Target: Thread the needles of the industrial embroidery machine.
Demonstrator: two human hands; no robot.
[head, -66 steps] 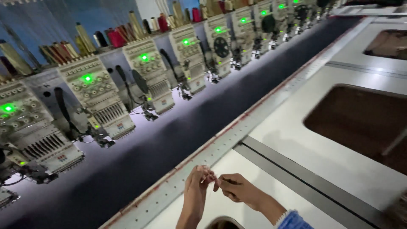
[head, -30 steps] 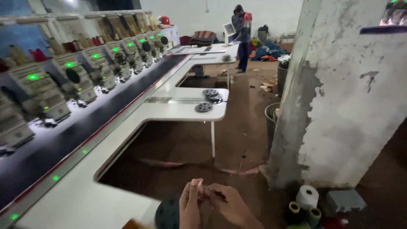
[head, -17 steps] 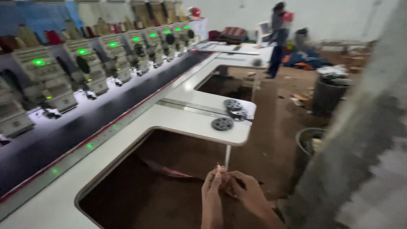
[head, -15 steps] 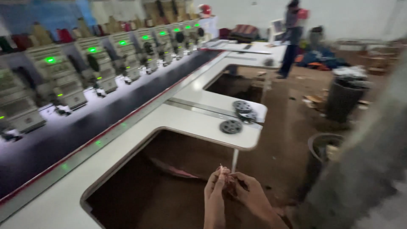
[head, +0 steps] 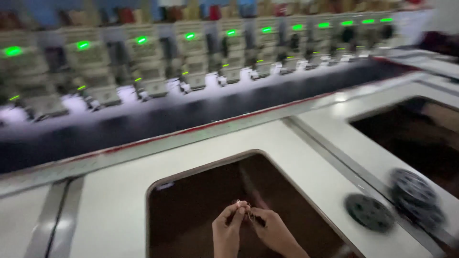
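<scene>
Pinching with both hands, you hold a small item (head: pixel 248 217) between the fingertips; blur hides what it is, though it looks thin and dark, with a pale glint at the top. Your left hand (head: pixel 228 229) rises from the bottom edge of the view, fingers curled narrow, thumb and forefinger closed at the tip. Your right hand (head: pixel 272 231) sits just beside it, touching it at the fingertips, fingers likewise drawn together on the same item. The item lies between the two hands, above a dark rounded cutout (head: pixel 201 200) in the white desk (head: pixel 119 191).

On the desk to your right lie two dark round discs: one (head: pixel 369 212) lies flat near the cutout's right edge, the other (head: pixel 413 191) just beyond it, seemingly a stack. A grey strip (head: pixel 334 157) runs diagonally across the desk between this cutout and a second dark opening (head: pixel 411 134) further right.

Beyond the desk's far edge a dark cloth band (head: pixel 191 114) runs the full width of the view. Above it stands a row of machine heads (head: pixel 191 62), each with a green light (head: pixel 142 40). Motion blur softens the whole view.
</scene>
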